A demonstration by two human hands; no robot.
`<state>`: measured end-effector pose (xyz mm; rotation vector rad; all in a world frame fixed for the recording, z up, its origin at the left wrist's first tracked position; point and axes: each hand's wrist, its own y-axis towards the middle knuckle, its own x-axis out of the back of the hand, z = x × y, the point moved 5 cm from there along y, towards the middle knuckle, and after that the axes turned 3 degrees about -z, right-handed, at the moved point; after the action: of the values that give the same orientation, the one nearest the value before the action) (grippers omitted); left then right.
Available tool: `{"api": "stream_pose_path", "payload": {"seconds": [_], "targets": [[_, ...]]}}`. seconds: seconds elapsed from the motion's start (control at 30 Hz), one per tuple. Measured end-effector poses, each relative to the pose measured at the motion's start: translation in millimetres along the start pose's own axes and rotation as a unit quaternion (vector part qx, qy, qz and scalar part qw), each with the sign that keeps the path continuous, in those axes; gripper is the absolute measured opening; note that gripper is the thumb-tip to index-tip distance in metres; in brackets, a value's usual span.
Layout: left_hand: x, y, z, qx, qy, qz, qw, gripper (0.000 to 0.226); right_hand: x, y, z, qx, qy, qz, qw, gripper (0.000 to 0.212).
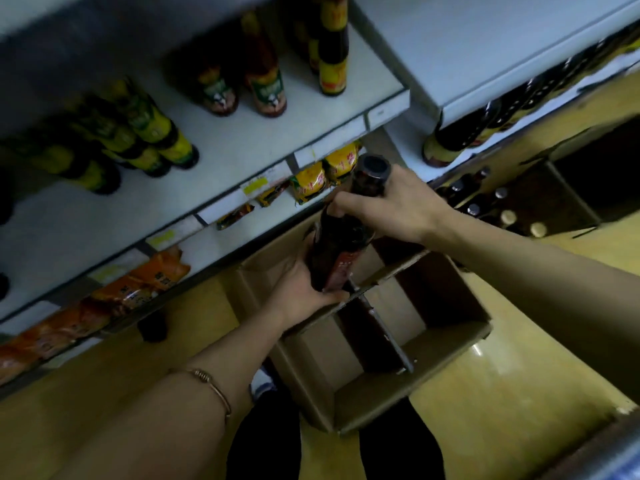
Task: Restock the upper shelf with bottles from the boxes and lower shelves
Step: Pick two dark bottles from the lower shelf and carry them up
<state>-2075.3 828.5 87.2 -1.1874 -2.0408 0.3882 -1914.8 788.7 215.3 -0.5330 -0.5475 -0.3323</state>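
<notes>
A dark bottle (341,237) with a black cap and a red label hangs tilted above the open cardboard box (446,344). My left hand (304,285) cups its base from below. My right hand (391,206) wraps its neck just under the cap. The box has cardboard dividers, and the compartments I can see hold no bottles. The upper shelf (221,147) carries bottles with yellow-green labels (152,133) on the left, two red-brown bottles (266,84) in the middle and a dark bottle with a yellow label (332,46) at the back right.
A lower shelf holds orange packets (138,289) and yellow packets (311,181). A second box (540,202) at the right contains several capped bottles. Dark bottles (460,133) line the neighbouring shelf unit. My legs stand on the yellow floor beside the box.
</notes>
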Motion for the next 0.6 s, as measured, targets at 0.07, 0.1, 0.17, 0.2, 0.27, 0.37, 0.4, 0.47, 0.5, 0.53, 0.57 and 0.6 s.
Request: {"api": "stream_pose_path", "payload": {"seconds": [0.07, 0.1, 0.17, 0.2, 0.27, 0.37, 0.4, 0.47, 0.5, 0.53, 0.57, 0.6], "targets": [[7.7, -20.4, -25.8, -0.005, -0.048, -0.017, 0.999, 0.111, 23.8, -18.3, 24.7, 0.005, 0.006, -0.012, 1.000, 0.040], [12.7, -29.7, -38.6, -0.012, -0.062, -0.029, 0.998, 0.115, 35.4, -27.4, 36.8, 0.006, 0.006, -0.021, 1.000, 0.039], [24.1, -48.7, -65.8, -0.032, -0.080, -0.052, 0.995, 0.112, 57.0, -44.6, 59.4, 0.002, 0.005, -0.037, 0.999, 0.034], [30.3, -58.5, -80.3, -0.050, -0.088, -0.054, 0.993, 0.106, 67.0, -52.3, 68.9, -0.004, 0.011, -0.044, 0.999, 0.033], [42.3, -77.7, -106.4, -0.090, -0.107, -0.034, 0.990, 0.097, 84.4, -68.6, 85.2, -0.027, 0.030, -0.047, 0.998, 0.042], [62.1, -103.4, -137.3, -0.146, -0.110, 0.009, 0.983, 0.093, 102.6, -103.7, 113.1, -0.048, 0.076, -0.016, 0.996, 0.058], [69.5, -112.8, -146.0, -0.158, -0.103, 0.021, 0.982, 0.093, 105.7, -117.2, 124.3, -0.037, 0.095, 0.001, 0.995, 0.056], [81.0, -133.1, -167.3, -0.186, -0.087, 0.064, 0.977, 0.095, 112.2, -145.8, 144.4, -0.004, 0.125, -0.006, 0.992, 0.046], [86.1, -144.1, -178.9, -0.204, -0.083, 0.087, 0.972, 0.095, 116.0, -159.6, 152.4, 0.014, 0.144, -0.027, 0.989, 0.042], [90.6, -155.2, -190.5, -0.225, -0.077, 0.109, 0.965, 0.092, 119.2, -172.8, 159.7, 0.031, 0.169, -0.052, 0.984, 0.040], [94.3, -166.7, -202.4, -0.247, -0.068, 0.128, 0.958, 0.089, 122.5, -185.5, 167.1, 0.047, 0.199, -0.080, 0.976, 0.039], [97.0, -177.9, -215.2, -0.268, -0.059, 0.147, 0.950, 0.087, 127.5, -197.4, 174.2, 0.062, 0.227, -0.111, 0.966, 0.040]]}}
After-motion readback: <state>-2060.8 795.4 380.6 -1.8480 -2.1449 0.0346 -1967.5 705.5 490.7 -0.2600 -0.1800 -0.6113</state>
